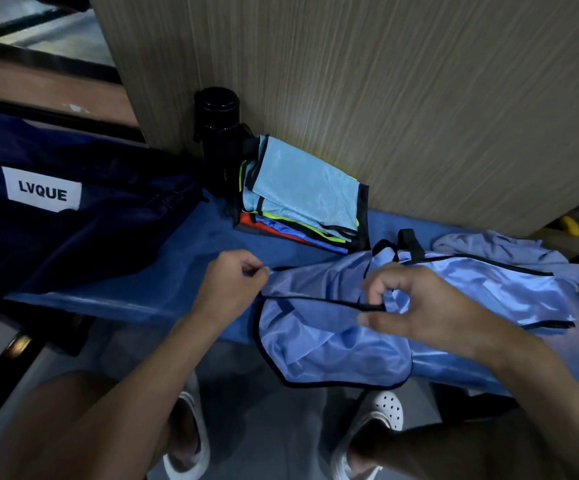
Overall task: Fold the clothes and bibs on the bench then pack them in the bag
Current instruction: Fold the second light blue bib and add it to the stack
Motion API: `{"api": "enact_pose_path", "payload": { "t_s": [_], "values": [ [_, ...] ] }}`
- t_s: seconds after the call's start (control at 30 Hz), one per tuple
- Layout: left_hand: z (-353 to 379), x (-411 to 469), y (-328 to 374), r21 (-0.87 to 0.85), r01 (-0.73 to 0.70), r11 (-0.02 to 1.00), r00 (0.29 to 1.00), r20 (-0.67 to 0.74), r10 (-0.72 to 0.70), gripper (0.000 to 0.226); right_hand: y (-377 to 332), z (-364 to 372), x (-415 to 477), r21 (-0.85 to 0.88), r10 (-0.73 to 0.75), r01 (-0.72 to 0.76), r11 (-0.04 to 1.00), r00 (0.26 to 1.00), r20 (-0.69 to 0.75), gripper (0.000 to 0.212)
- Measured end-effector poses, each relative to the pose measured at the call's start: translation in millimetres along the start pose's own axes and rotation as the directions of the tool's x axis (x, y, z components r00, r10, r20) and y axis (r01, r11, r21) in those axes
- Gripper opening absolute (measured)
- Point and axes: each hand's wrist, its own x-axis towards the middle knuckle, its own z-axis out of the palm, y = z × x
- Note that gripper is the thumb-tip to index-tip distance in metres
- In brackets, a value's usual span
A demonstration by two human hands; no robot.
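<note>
- The blue bench (177, 282) ran across the view, in front of a wood-grain wall panel (402, 98).
- A light blue bib (322, 330) with black trim lay on the right half of the bench. Its lower part hung over the bench's near edge.
- The left hand (232, 275) was above the middle of the bench. Its fingers were curled, and the thumb and forefinger pinched the left corner of the bib.
- The right hand (419, 306) was above the right half of the bench. The thumb and forefinger were closed on the bib's black-trimmed edge, and the other fingers were loosely bent.
- Between the two hands the edge of the bib was pulled almost straight.
- More shiny blue cloth (488, 289) lay on the bench behind the right hand. It could not be told whether it was the same bib or another one.
- A pale blue garment (509, 249) lay crumpled at the right end of the bench.
- A stack of folded bibs (301, 195) stood at the back of the bench against the wall panel, with a light blue one on top and green, blue and red ones under it.
- A black bottle (217, 140) stood upright at the back of the bench, touching the stack on its left.
- A navy bag (73, 230) with a white label reading LVQUE lay on the left end of the bench.
- The person's white clogs (385, 408) were on the floor in front of the bench.
</note>
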Motion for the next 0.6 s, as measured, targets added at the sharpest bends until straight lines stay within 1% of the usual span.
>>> {"api": "enact_pose_path", "payload": {
  "t_s": [0.03, 0.07, 0.17, 0.3, 0.37, 0.4, 0.47, 0.53, 0.6],
  "values": [
    [1, 2, -3, 0.075, 0.007, 0.997, 1.000, 0.000, -0.007, 0.015, -1, 4, 0, -0.013, -0.010, 0.011, 1.000, 1.000, 0.029, 0.026],
    [3, 3, -5, 0.124, 0.021, 0.992, 1.000, 0.014, -0.023, 0.020, -2, 7, -1, -0.027, -0.025, 0.027, 0.999, 0.998, 0.059, 0.023],
    [8, 9, -9, 0.198, 0.052, 0.979, 0.997, 0.047, -0.063, 0.038, -5, 13, -3, -0.056, -0.042, 0.048, 0.997, 0.992, 0.115, 0.011],
    [17, 8, -6, 0.401, -0.051, 0.915, 0.994, 0.112, 0.006, 0.048, -6, 13, -5, -0.076, -0.030, 0.040, 0.996, 0.991, 0.131, 0.009],
    [20, 7, -5, 0.446, -0.082, 0.891, 0.992, 0.123, 0.030, 0.039, -5, 11, -4, -0.087, -0.030, 0.042, 0.995, 0.991, 0.134, 0.009],
    [20, 8, -4, 0.426, -0.088, 0.901, 0.991, 0.125, 0.037, 0.030, -5, 10, -4, -0.080, -0.032, 0.043, 0.996, 0.991, 0.132, 0.009],
    [18, 9, -2, 0.315, -0.094, 0.944, 0.992, 0.111, 0.062, 0.015, -5, 7, -3, -0.050, -0.047, 0.052, 0.997, 0.993, 0.105, 0.011],
    [15, 10, 3, 0.200, -0.113, 0.973, 0.992, 0.085, 0.097, 0.013, -5, 4, -1, -0.024, -0.069, 0.071, 0.997, 0.996, 0.057, 0.012],
    [12, 9, 9, 0.125, -0.166, 0.978, 0.985, 0.062, 0.159, 0.017, -5, 3, 3, -0.019, -0.102, 0.102, 0.995, 0.995, 0.004, 0.012]
  ]
}}
